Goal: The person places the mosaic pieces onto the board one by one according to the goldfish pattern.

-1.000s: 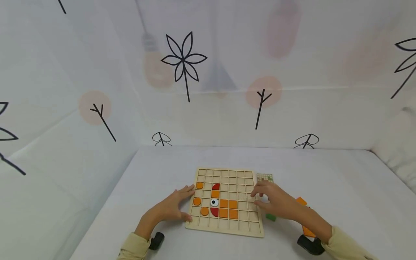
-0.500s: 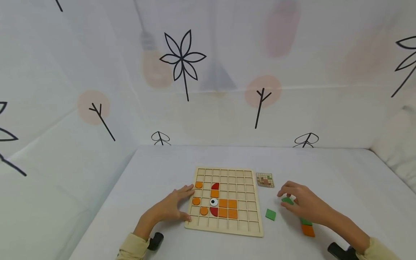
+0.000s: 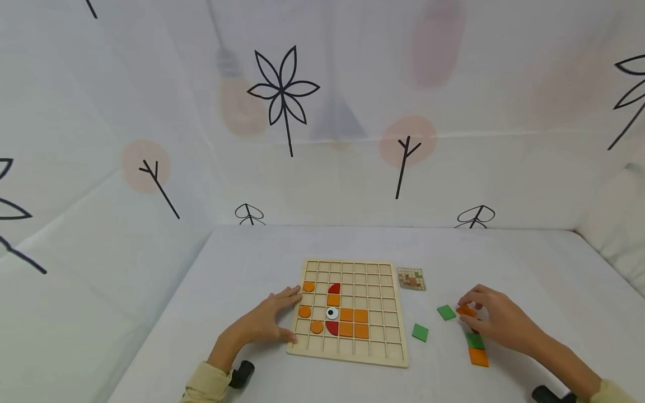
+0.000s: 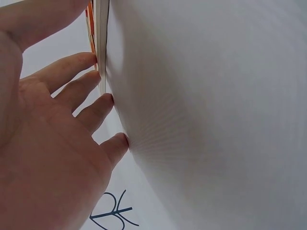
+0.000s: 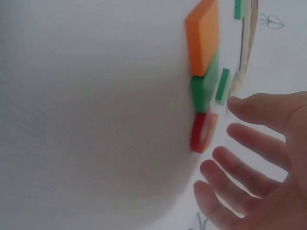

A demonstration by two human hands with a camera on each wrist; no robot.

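Observation:
My left hand (image 3: 263, 320) rests at the left edge of a wooden grid board (image 3: 376, 334), fingers spread and fingertips touching it. Set in the board are orange square tiles (image 3: 346, 315), orange discs (image 3: 316, 327), red quarter-round tiles (image 3: 333, 289) and a round eye piece (image 3: 332, 313). Right of the board, my right hand (image 3: 499, 320) reaches to an orange tile (image 3: 466, 310), thumb and fingertips close around it. In the right wrist view those fingers are apart, with nothing plainly pinched. A red piece (image 5: 198, 134) lies by them, mostly hidden in the head view.
Two loose green tiles (image 3: 420, 332) lie between the board and my right hand. Another green tile (image 3: 475, 341) touches an orange tile (image 3: 478, 357) below that hand. A small printed grid card (image 3: 411, 279) sits beside the board's upper right. White cloth walls surround the table (image 3: 272, 243).
My right hand has moved right, from the board's right edge past the green tiles to the orange tile. The card and green tiles are uncovered. My left hand has stayed put.

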